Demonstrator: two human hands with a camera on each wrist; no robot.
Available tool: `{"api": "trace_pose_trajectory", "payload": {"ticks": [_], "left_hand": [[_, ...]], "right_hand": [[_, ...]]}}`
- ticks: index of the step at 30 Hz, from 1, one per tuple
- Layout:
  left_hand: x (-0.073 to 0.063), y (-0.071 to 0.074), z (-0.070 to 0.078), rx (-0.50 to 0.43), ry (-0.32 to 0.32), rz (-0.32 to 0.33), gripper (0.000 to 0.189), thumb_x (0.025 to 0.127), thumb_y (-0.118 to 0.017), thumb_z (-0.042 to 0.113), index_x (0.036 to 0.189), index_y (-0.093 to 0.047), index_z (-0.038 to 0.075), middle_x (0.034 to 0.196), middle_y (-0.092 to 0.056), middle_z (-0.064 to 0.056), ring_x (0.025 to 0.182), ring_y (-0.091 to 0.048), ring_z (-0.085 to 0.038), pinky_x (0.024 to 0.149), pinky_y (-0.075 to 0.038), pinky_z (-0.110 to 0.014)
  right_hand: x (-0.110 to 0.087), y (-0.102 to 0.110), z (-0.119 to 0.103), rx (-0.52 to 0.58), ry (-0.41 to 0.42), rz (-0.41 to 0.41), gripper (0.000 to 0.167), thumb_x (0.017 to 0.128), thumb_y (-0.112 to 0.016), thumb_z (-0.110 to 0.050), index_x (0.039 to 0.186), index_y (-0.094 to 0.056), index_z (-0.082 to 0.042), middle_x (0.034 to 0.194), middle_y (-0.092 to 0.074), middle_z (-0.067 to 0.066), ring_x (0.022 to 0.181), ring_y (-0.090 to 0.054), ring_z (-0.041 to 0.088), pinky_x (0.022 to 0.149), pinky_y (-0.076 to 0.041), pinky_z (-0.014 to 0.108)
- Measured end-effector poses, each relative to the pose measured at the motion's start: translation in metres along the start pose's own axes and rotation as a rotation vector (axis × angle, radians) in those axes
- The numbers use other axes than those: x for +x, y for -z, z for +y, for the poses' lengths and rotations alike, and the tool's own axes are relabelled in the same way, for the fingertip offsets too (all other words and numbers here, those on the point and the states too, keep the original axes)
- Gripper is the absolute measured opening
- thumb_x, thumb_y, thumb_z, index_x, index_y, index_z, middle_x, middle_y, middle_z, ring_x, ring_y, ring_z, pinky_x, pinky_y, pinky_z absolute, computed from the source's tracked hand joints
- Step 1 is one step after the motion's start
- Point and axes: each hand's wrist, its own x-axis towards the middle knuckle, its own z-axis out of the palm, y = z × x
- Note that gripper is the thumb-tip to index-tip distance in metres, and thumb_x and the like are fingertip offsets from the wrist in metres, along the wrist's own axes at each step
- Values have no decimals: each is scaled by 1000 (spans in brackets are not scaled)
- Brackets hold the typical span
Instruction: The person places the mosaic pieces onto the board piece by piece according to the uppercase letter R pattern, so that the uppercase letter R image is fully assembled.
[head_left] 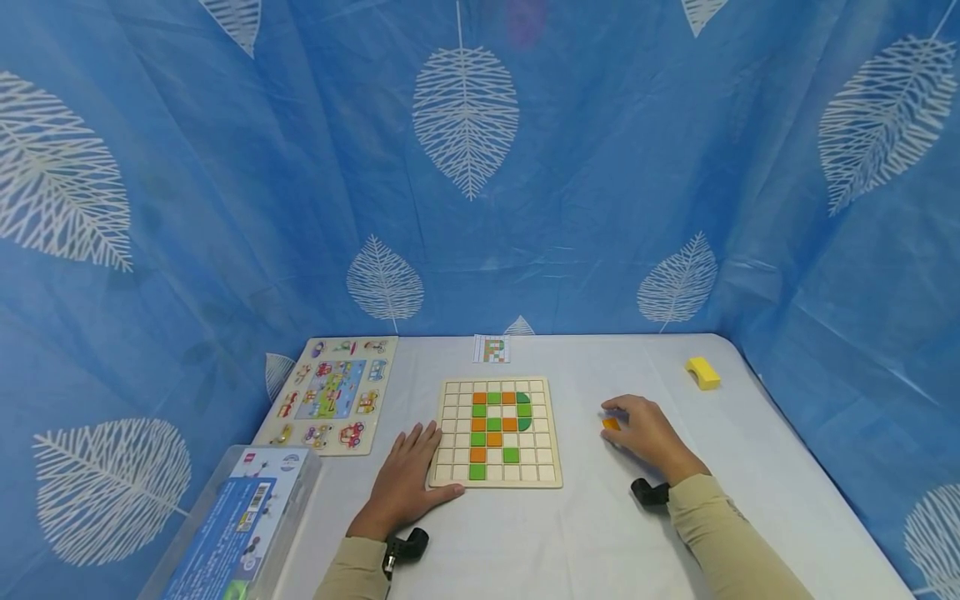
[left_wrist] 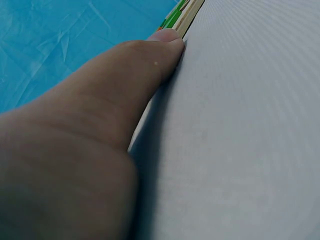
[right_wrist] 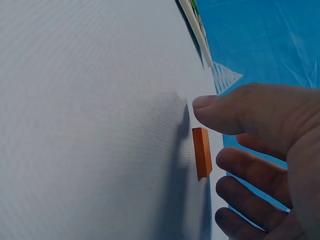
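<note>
A square wooden grid board (head_left: 553,450) lies on the table with orange and green tiles set in a letter-P pattern. Along its left edge and lower left corner rests my left hand (head_left: 408,475), fingers spread. In the left wrist view the left thumb (left_wrist: 145,65) reaches to the board's edge. To the right of the board, my right hand (head_left: 648,433) hovers around an orange block (head_left: 611,423), fingers loosely bent. The right wrist view shows that orange block (right_wrist: 202,152) on the white cloth, a gap between it and the thumb and fingertips.
A small printed pattern card (head_left: 492,348) lies behind the board. At the back right sits a yellow arch block (head_left: 703,373). A picture puzzle board (head_left: 300,417) lies at the left, with a clear plastic box (head_left: 296,517) in front of it. Blue curtains (head_left: 562,208) enclose the table.
</note>
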Motion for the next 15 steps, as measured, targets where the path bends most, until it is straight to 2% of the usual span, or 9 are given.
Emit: {"api": "trace_pose_trajectory", "payload": {"ticks": [15], "left_hand": [[1, -3, -2, 14, -6, 10, 113, 81, -69, 82, 161, -43, 7, 167, -36, -9, 156, -25, -33, 127, -15, -51]], "right_hand": [[0, -1, 1, -13, 4, -25, 44, 84, -88, -3, 125, -72, 3, 126, -69, 18, 121, -63, 40, 105, -50, 58]]}}
